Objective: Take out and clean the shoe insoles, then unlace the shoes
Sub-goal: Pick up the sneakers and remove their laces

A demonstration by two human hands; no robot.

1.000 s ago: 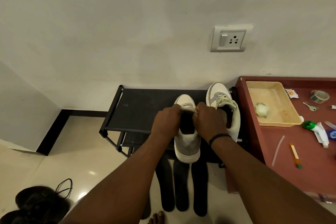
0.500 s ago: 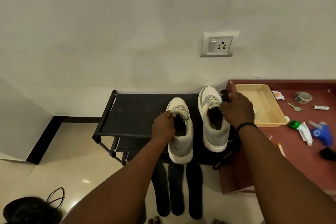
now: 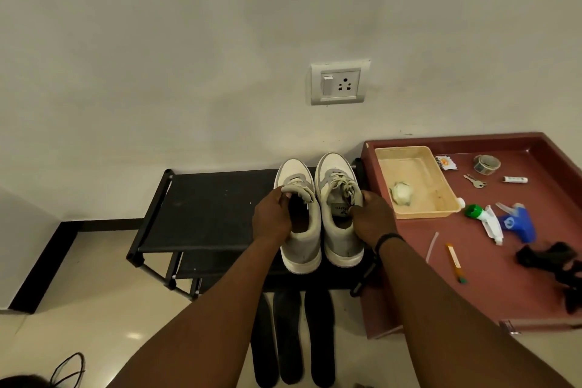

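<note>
Two white and grey sneakers stand side by side, toes to the wall, on the black shoe rack [image 3: 201, 208]. My left hand [image 3: 272, 217] grips the left sneaker [image 3: 300, 230] at its collar and tongue, fingers hooked into the opening. My right hand [image 3: 371, 219] grips the right sneaker [image 3: 340, 224] along its outer collar. Loose laces lie bunched over the right sneaker's tongue. Three dark insoles [image 3: 291, 343] lie on the floor below the rack's front edge.
A maroon table [image 3: 491, 293] stands on the right with a beige tray [image 3: 419, 214] holding a cloth [image 3: 400, 194], a blue spray bottle [image 3: 516, 220], a green-capped tube, keys, tape and a black item. A black shoe with laces [image 3: 67, 370] lies at the bottom left.
Both hands left the left sneaker; the right hand took the right sneaker and drew it close beside the left one. The camera shifted, showing more of the table.
</note>
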